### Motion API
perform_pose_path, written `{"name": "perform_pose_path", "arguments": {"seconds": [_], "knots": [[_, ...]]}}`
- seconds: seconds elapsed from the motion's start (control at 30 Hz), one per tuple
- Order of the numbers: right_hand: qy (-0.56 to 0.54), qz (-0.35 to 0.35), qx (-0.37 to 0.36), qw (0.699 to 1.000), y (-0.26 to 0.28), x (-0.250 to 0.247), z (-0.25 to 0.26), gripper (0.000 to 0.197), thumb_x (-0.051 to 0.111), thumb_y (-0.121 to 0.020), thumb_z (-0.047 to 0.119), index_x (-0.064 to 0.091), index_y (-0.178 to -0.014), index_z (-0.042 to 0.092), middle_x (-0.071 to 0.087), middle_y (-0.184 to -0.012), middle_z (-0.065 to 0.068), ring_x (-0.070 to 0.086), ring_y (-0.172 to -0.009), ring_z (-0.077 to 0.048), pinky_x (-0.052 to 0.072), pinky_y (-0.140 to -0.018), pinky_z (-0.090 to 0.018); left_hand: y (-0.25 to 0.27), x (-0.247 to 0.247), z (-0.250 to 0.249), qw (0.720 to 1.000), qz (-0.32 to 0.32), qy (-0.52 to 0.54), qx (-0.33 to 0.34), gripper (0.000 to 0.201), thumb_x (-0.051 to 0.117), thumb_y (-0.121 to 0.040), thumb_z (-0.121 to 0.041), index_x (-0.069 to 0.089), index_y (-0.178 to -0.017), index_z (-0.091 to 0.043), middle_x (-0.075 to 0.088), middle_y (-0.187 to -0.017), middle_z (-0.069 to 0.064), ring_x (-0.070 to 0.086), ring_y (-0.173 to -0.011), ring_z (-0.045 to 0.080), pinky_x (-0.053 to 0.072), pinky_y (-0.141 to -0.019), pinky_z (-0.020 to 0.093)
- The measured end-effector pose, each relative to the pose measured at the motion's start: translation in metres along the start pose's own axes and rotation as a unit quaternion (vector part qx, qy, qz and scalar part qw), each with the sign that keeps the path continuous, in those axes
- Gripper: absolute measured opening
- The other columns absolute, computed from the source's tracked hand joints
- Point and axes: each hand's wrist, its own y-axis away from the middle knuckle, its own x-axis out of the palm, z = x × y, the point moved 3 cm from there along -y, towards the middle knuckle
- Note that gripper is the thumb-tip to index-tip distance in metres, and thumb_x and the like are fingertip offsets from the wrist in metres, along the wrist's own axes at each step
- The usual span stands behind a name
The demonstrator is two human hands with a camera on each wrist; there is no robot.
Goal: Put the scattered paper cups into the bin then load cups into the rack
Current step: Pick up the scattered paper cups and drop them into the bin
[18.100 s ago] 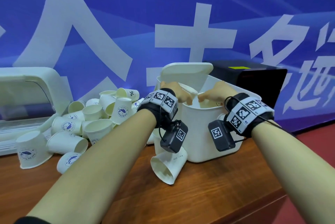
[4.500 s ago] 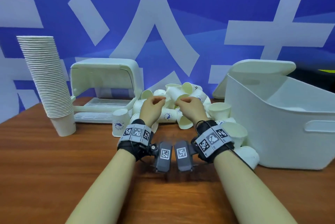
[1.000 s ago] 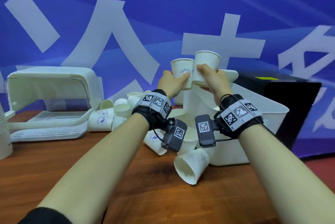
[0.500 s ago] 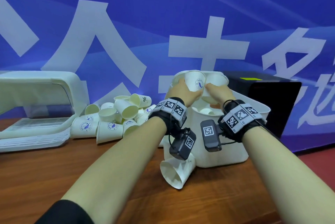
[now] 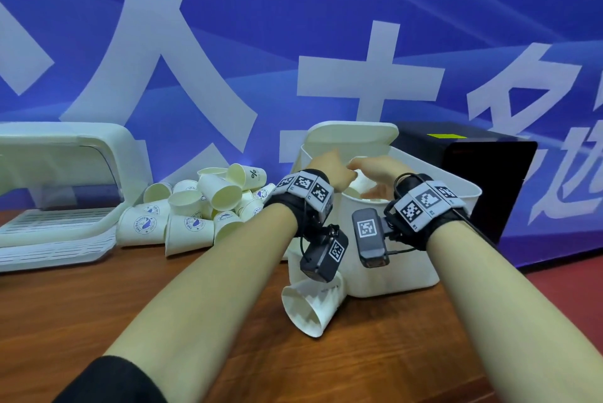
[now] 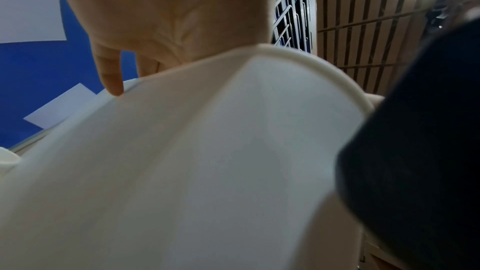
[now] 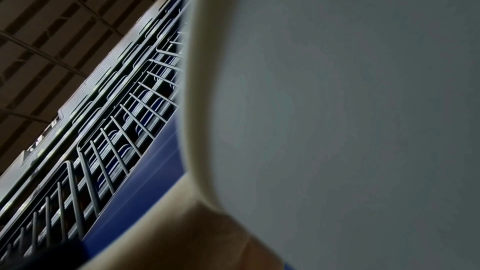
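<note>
Our left hand (image 5: 329,167) and right hand (image 5: 380,174), fingers loose and empty, hover over the bin (image 5: 408,259) at centre frame, where we judge cups drop; the pile (image 5: 195,206) waits left.

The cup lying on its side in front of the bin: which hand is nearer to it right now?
Left, narrowly. The left hand is over the bin, above and behind the cup lying on its side. The right hand is also over the bin, further to the right.
</note>
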Motion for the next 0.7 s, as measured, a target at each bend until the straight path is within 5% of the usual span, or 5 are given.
{"name": "perform_pose_path", "arguments": {"seconds": [0.1, 0.27, 0.4, 0.5, 0.7], "knots": [[-0.002, 0.001, -0.015, 1.0, -0.002, 0.003, 0.0, 0.039, 0.059, -0.091, 0.03, 0.057, -0.126, 0.012, 0.051, -0.136, -0.006, 0.06, -0.106, -0.026, 0.055, -0.089, -0.036, 0.0, 0.0, 0.003, 1.0, 0.004, 0.019, 0.0, 0.057, 0.043, -0.098, -0.025, 0.024, -0.15, -0.015, 0.038, -0.15, 0.007, 0.044, -0.132, 0.026, 0.038, -0.1, 0.031], [-0.01, -0.028, -0.047, 0.998, 0.001, 0.002, 0.003, 0.049, 0.056, -0.093, 0.035, 0.051, -0.135, 0.011, 0.05, -0.137, -0.007, 0.062, -0.099, -0.025, 0.054, -0.091, -0.035, 0.004, -0.001, 0.012, 0.994, -0.033, 0.106, 0.013, 0.046, 0.038, -0.1, -0.02, 0.035, -0.145, -0.016, 0.041, -0.149, 0.003, 0.044, -0.131, 0.021, 0.036, -0.1, 0.026], [-0.04, -0.076, -0.123, 0.989, 0.009, -0.001, 0.012, 0.035, 0.056, -0.094, 0.023, 0.059, -0.123, 0.005, 0.059, -0.126, -0.009, 0.059, -0.113, -0.026, 0.051, -0.097, -0.038, 0.009, -0.009, 0.02, 0.981, -0.067, 0.179, 0.016, 0.041, 0.042, -0.097, -0.022, 0.044, -0.138, -0.019, 0.049, -0.139, 0.001, 0.05, -0.122, 0.019, 0.044, -0.094, 0.03], [-0.042, -0.103, -0.156, 0.981, 0.014, 0.001, 0.017, 0.036, 0.059, -0.089, 0.025, 0.062, -0.121, 0.007, 0.065, -0.121, -0.008, 0.061, -0.112, -0.024, 0.048, -0.101, -0.042, 0.011, -0.023, 0.027, 0.968, -0.099, 0.231, 0.013, 0.034, 0.046, -0.096, -0.018, 0.053, -0.129, -0.015, 0.055, -0.133, 0.003, 0.053, -0.12, 0.021, 0.044, -0.102, 0.037], [-0.062, -0.101, -0.201, 0.972, 0.03, 0.021, 0.04, 0.02, 0.059, -0.086, 0.021, 0.069, -0.101, 0.013, 0.069, -0.108, -0.008, 0.064, -0.105, -0.025, 0.049, -0.099, -0.042, 0.014, -0.044, 0.04, 0.962, -0.109, 0.251, 0.018, 0.024, 0.052, -0.093, -0.018, 0.065, -0.113, -0.013, 0.064, -0.119, 0.006, 0.058, -0.114, 0.023, 0.047, -0.098, 0.037]]}}
